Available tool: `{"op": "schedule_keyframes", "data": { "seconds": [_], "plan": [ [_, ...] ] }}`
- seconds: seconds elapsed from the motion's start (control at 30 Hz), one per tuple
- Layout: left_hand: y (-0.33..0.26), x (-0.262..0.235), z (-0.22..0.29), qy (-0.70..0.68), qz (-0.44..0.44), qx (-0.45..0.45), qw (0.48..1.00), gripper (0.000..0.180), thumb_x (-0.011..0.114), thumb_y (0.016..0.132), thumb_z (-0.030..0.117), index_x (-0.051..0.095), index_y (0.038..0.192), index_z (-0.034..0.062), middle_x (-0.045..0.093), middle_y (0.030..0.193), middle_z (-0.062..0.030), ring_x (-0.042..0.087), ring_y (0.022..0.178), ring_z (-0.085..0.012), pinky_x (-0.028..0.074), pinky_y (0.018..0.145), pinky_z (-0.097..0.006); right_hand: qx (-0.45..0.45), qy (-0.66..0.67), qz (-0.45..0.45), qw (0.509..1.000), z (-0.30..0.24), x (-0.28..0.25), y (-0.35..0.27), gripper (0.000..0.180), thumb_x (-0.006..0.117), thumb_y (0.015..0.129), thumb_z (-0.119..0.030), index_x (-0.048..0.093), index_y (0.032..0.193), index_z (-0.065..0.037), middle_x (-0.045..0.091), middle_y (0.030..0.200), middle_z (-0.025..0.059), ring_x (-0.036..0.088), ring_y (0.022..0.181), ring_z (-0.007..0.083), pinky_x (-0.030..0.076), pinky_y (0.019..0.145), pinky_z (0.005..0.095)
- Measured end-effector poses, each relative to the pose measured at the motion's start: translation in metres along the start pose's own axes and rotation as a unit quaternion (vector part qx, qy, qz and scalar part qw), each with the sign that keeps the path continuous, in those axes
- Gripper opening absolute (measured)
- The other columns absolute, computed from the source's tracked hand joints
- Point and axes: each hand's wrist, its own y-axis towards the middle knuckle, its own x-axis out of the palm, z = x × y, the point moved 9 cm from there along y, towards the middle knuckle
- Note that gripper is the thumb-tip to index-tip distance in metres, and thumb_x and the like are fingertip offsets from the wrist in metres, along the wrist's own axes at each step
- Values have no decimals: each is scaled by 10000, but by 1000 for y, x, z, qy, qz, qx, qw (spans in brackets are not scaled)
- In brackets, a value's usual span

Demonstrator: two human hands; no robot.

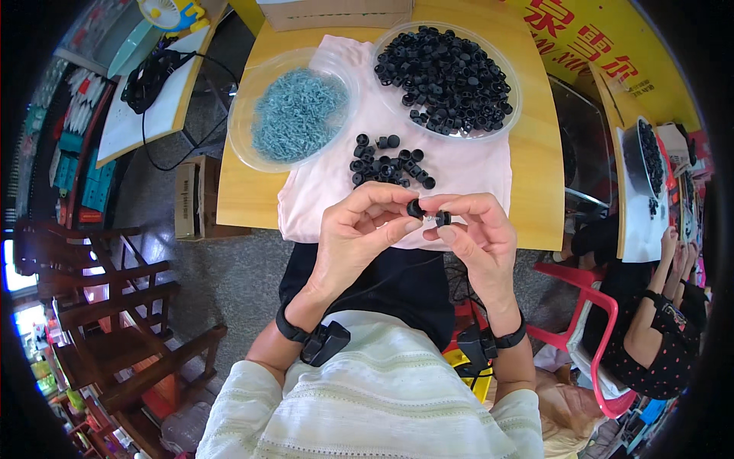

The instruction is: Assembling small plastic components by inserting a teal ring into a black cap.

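Note:
My left hand (355,229) pinches a small black plastic cap (414,208) between thumb and fingertips. Close beside it, my right hand (485,237) grips a second black cap (443,219). A small pale, clear bit shows between the two caps, too small to make out. Both hands are raised over the front edge of a pink cloth (489,180). Just beyond my fingers lies a loose pile of black caps (388,167). Farther back, many more caps (443,76) fill a clear round bowl (515,84); left of it, another clear bowl (243,115) holds small bluish translucent pieces (298,115).
The cloth covers part of a yellow wooden table (539,183). A cardboard box (336,14) stands at its back edge, another (197,199) on the floor. Wooden chairs (138,329) are at left. On the right, a person (650,329) sits on a red chair (592,306) at another table.

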Motion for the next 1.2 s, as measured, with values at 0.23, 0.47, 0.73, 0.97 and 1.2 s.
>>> {"op": "schedule_keyframes", "data": {
  "seconds": [0.23, 0.47, 0.73, 0.97, 1.2],
  "plan": [
    [1, 2, 13, 22, -8, 55, 998, 324, 644, 819, -51, 610, 1137, -2, 542, 1094, -92, 600, 947, -141, 508, 835, -255, 33, 63, 6, 997, 8, -2, 1, 220, 582, 870, 34, 520, 1080, 23, 562, 1166, 172, 556, 1084, 196, 533, 868, 315],
    [-1, -3, 8, 9, 24, 42, 999, 268, 626, 845, -37, 590, 1111, -33, 581, 1061, -86, 609, 953, -143, 501, 827, -254, 33, 46, 2, 998, 10, 1, 2, 221, 588, 868, 33, 526, 1080, 21, 570, 1157, 157, 554, 1083, 180, 520, 879, 303],
    [-1, -5, 19, 106, 24, 73, 991, 248, 599, 864, -42, 560, 1108, -40, 646, 976, -107, 647, 863, -156, 524, 787, -269, 42, 49, 19, 998, 9, 5, 6, 218, 606, 865, 12, 536, 1071, 23, 593, 1109, 133, 578, 1027, 155, 515, 864, 280],
    [-1, -12, 9, -12, -17, 27, 999, 244, 624, 850, -27, 563, 1087, -26, 642, 975, -108, 653, 874, -179, 542, 767, -293, 19, -4, 35, 999, 2, 2, 7, 191, 623, 857, -3, 564, 1037, 19, 622, 1026, 102, 611, 932, 130, 539, 784, 262],
    [-3, -9, -10, -207, -54, -14, 977, 177, 584, 898, 94, 541, 1054, 23, 636, 960, -128, 622, 812, -156, 518, 712, -271, 16, -67, 36, 997, -6, 12, 5, 200, 643, 832, -13, 587, 1018, 33, 651, 943, 88, 641, 828, 123, 555, 713, 253]
  ]
}}
